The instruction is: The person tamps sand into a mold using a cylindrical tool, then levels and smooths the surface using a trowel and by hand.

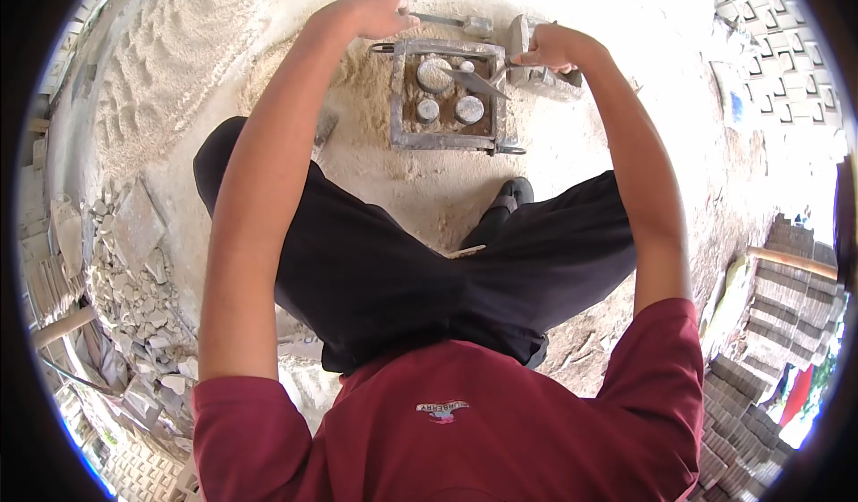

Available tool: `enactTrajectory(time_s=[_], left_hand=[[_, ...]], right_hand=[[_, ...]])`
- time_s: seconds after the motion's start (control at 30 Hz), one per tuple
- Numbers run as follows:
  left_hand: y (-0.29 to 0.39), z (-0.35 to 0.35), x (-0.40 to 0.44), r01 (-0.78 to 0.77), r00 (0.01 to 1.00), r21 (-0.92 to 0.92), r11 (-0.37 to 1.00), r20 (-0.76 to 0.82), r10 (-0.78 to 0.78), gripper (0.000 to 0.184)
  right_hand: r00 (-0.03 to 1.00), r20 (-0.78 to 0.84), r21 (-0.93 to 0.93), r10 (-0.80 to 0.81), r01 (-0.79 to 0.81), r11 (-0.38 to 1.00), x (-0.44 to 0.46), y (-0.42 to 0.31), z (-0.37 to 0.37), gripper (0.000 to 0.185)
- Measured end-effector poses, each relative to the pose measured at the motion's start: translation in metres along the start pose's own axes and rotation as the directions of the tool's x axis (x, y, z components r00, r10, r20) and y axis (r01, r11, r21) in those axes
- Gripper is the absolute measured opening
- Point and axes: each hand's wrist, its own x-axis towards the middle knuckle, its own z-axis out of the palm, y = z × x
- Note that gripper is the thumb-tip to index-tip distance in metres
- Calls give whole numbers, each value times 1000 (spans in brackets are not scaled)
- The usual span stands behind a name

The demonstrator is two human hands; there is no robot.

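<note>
My left hand (380, 15) is closed at the handle end of a hammer (478, 27), whose blocky head points right, just beyond the frame's far edge. My right hand (556, 48) grips a trowel (483, 84); its pointed blade reaches left over a square moulding frame (399, 100). Sand fills that frame around several round, pale-topped pieces, among them a large one (434, 75) at the far left and another (469, 110) at the near right. The blade partly covers the space between them. Dusty grey blocks (550, 84) lie under and beside my right hand.
A broad heap of pale sand (170, 82) spreads at the left. Broken rubble (134, 297) lies nearer on that side. Stacked tiles (791, 297) stand at the right, with a wooden pole (791, 262) across them. My sandalled foot (511, 198) rests close to the frame.
</note>
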Motion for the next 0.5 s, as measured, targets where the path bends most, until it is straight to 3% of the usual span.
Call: enactTrajectory(time_s=[0.07, 0.17, 0.23, 0.27, 0.33, 0.37, 0.4, 0.43, 0.47, 0.5], left_hand=[[-2, 2, -1, 8, 1000, 0, 1000, 0, -8, 47], [-7, 9, -1, 0, 1000, 6, 1000, -18, 1, 42], [-10, 7, -3, -11, 999, 11, 1000, -43, 12, 40], [-11, 6, -7, -38, 990, -34, 999, -138, 33, 40], [-26, 5, -7, -51, 962, -76, 996, -272, 28, 40], [-37, 17, -6, -78, 919, -200, 977, -394, -7, 35], [-46, 32, -2, -123, 864, -312, 942, -500, -52, 33], [-53, 42, 4, -120, 859, -310, 943, -508, -58, 33], [-62, 50, 9, -37, 831, -466, 884, -506, -232, 40], [-74, 60, 15, 34, 786, -610, 792, -472, -398, 50]], right_hand=[[999, 46, 32, 29, -31, 999, 12, 14, 17, 53], [998, 60, -91, -2, 7, 996, 19, 40, 25, 55], [1000, -6, 29, -30, 30, 999, 4, 42, 12, 55], [999, -5, 10, -49, 49, 999, -3, 36, 5, 55], [985, -169, 199, -30, 64, 978, -16, 22, -17, 54], [967, -239, 177, -91, 135, 975, -15, 13, -20, 52], [973, -217, 389, -82, 163, 907, -10, 1, -17, 48], [983, -160, 521, -88, 160, 838, -4, -14, -12, 47], [989, -101, 644, -107, 146, 751, 4, -34, -5, 48], [987, -122, 648, -109, 162, 744, 14, -57, 3, 47]])
